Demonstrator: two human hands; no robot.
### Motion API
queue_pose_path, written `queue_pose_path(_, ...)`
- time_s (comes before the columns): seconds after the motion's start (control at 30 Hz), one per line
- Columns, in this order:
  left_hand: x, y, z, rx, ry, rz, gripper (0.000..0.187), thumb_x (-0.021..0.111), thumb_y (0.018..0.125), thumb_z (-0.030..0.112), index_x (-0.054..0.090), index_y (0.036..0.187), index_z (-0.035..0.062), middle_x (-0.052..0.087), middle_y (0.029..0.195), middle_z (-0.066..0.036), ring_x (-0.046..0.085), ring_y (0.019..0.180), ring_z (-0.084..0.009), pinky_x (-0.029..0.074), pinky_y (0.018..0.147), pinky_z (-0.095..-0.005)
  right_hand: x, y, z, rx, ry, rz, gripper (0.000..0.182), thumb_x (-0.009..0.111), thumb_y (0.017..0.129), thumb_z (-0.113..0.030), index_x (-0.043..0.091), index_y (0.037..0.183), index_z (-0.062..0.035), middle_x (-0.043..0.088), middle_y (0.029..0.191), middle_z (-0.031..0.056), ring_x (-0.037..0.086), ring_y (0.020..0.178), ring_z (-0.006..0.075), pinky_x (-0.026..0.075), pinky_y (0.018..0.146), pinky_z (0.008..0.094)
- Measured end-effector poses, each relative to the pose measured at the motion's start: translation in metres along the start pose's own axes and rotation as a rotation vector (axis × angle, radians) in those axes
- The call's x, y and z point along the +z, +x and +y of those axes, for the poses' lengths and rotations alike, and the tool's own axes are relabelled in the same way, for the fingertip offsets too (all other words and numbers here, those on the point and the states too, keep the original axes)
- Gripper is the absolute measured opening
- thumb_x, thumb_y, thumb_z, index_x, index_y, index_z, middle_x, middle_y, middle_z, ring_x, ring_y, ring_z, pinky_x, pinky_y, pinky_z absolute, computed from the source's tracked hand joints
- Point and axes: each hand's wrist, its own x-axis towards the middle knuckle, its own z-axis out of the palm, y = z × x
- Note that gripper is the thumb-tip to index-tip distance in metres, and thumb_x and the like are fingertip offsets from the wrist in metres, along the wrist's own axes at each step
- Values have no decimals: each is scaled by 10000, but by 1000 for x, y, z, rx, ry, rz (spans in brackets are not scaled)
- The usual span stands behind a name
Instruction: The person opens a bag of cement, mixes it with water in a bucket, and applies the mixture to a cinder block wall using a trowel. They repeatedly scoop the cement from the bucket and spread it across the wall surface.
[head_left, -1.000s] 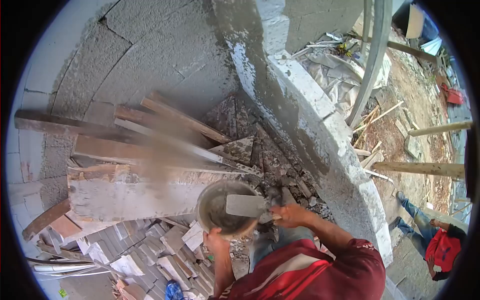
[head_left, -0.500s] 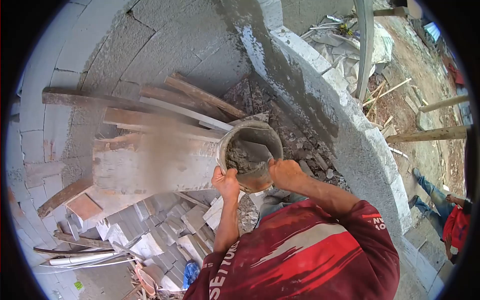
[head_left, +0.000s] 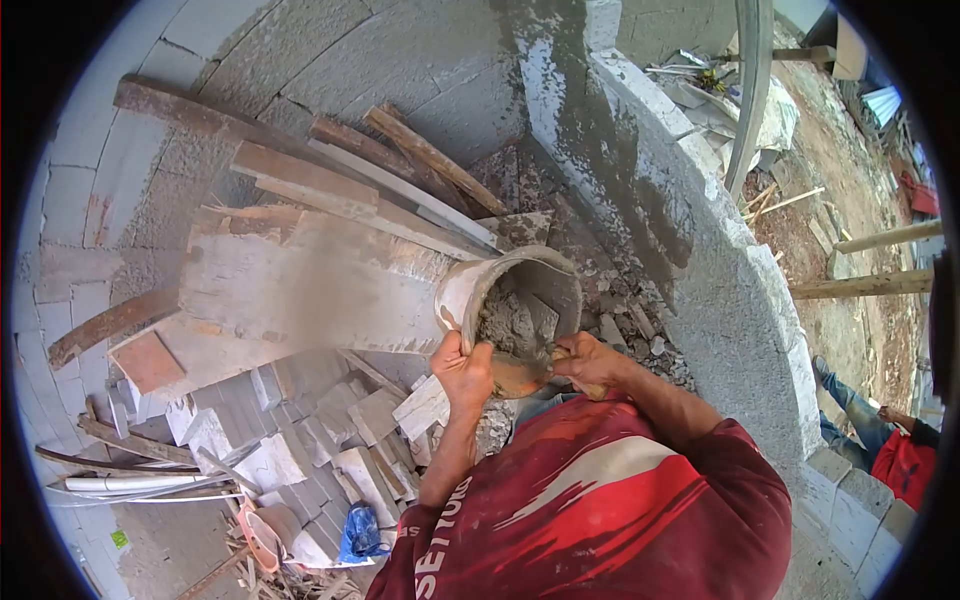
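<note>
A round bucket (head_left: 455, 298) is tilted in front of my body, with grey wet mortar (head_left: 505, 318) inside. My left hand (head_left: 464, 370) is closed on the near left part of its rim. At the near right side of the opening, my right hand (head_left: 592, 364) is wrapped round the handle of a trowel (head_left: 543, 318). The trowel's flat blade reaches into the bucket and lies against the mortar, partly covered by it. The bucket's underside is hidden.
A worn board (head_left: 250, 275) extends left of the bucket, beside several wooden planks (head_left: 435, 160). Stacked blocks (head_left: 300, 440) lie at lower left. A low block wall (head_left: 735, 330) runs along the right; beyond it is another person (head_left: 905, 460).
The view has shifted, and the bucket sits slightly lower and farther right. The trowel blade has turned deeper into the mortar, and my right hand has rotated, showing the handle end.
</note>
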Motion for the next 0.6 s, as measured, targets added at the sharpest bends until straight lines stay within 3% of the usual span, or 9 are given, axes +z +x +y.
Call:
queue_pose_path(0.1,-29,0,3,-93,-132,82,197,553,666,-63,412,597,58,411,583,66,338,549,-24,263,462,-222,9,-21,-23,59,185,-72,282,659,756,-188,587,914,34,573,675,60,544,589,130,441,487,290)
queue_pose_path(0.17,-42,-1,-4,-89,-184,118,188,551,664,-63,424,609,64,424,594,63,344,541,-26,267,457,-220,14,-29,-23,110,426,-161,167,649,793,-119,620,921,-15,562,657,16,520,517,87,431,449,248)
queue_pose_path(0.33,-54,-12,-21,-157,-195,145,162,546,660,-66,451,615,57,440,597,55,355,531,-32,282,464,-215,56,13,11,148,460,-185,350,675,781,-36,530,1100,-24,540,730,12,523,521,82,459,451,230)
queue_pose_path(0.43,-79,-7,-38,-126,-253,178,132,544,651,-73,492,640,47,471,608,44,375,529,-36,298,474,-210,68,8,13,117,642,-280,332,675,785,-42,539,1087,-22,537,723,10,523,537,80,461,465,224)
queue_pose_path(0.5,-91,-8,-42,-177,-381,270,133,550,642,-80,508,660,45,499,617,36,394,528,-38,314,474,-210,69,1,5,113,581,-271,333,671,795,-76,536,1092,-9,545,719,17,527,557,82,466,492,244)
queue_pose_path(0.57,-95,-11,-46,-214,-378,288,137,550,639,-84,510,662,45,508,620,27,412,528,-50,330,480,-213,61,2,-3,117,-41,-135,322,662,769,-130,558,1049,-8,596,797,54,577,644,145,486,584,312)
queue_pose_path(0.6,-97,-14,-49,-250,-363,296,141,551,636,-88,512,664,44,517,622,19,430,527,-62,346,485,-217,60,6,0,50,-214,-19,383,636,752,-210,563,1073,-14,648,892,137,636,761,257,497,707,377)
